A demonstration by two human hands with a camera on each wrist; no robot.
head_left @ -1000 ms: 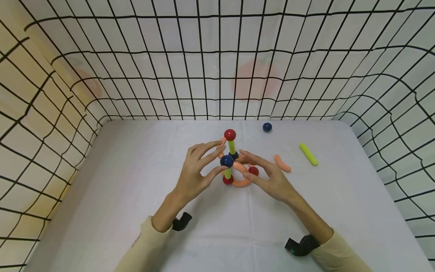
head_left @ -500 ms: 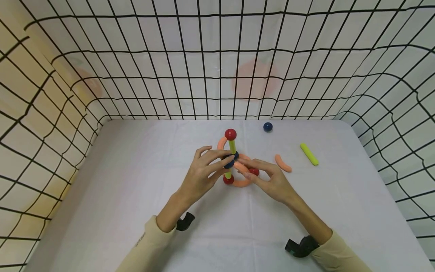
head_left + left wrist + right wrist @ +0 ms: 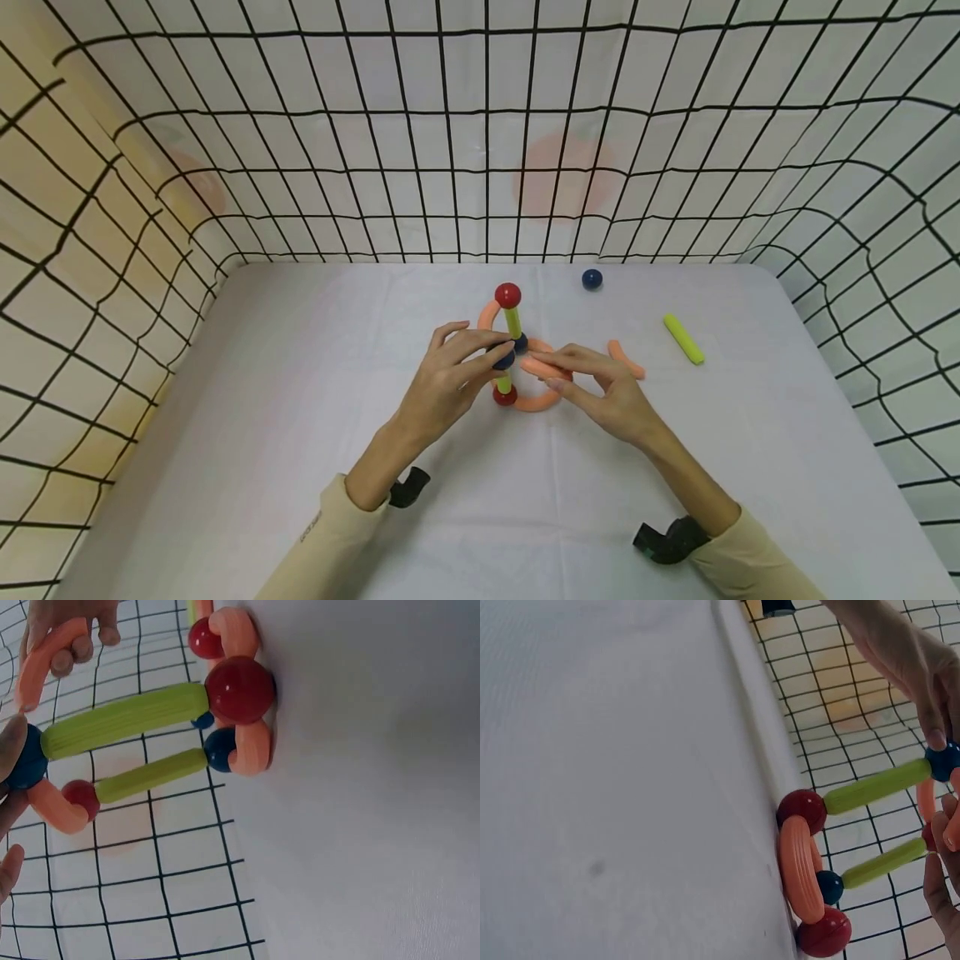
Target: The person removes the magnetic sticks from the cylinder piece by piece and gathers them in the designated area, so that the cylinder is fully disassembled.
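My left hand (image 3: 442, 383) pinches the blue ball (image 3: 505, 358) on top of the near upright green rod (image 3: 124, 720). My right hand (image 3: 615, 398) holds a curved orange rod (image 3: 546, 370) between thumb and fingers; in the left wrist view one end lies right by that blue ball. Below the green rod, a red ball (image 3: 505, 395) joins curved orange rods (image 3: 534, 403) forming a ring on the table. A second upright green rod (image 3: 513, 323) behind carries a red ball (image 3: 507, 295), with a blue ball (image 3: 521, 342) at its foot. Another orange curve (image 3: 56, 806) links the two tops.
To the right on the white table lie a loose curved orange rod (image 3: 626, 360) and a straight green rod (image 3: 683, 339). One loose blue ball (image 3: 592, 279) sits near the back edge. Black wire mesh (image 3: 487, 167) stands around the back and sides.
My left fingers have closed in from beside the blue ball onto it. My right hand has shifted slightly right, and its orange rod has swung away from the blue ball.
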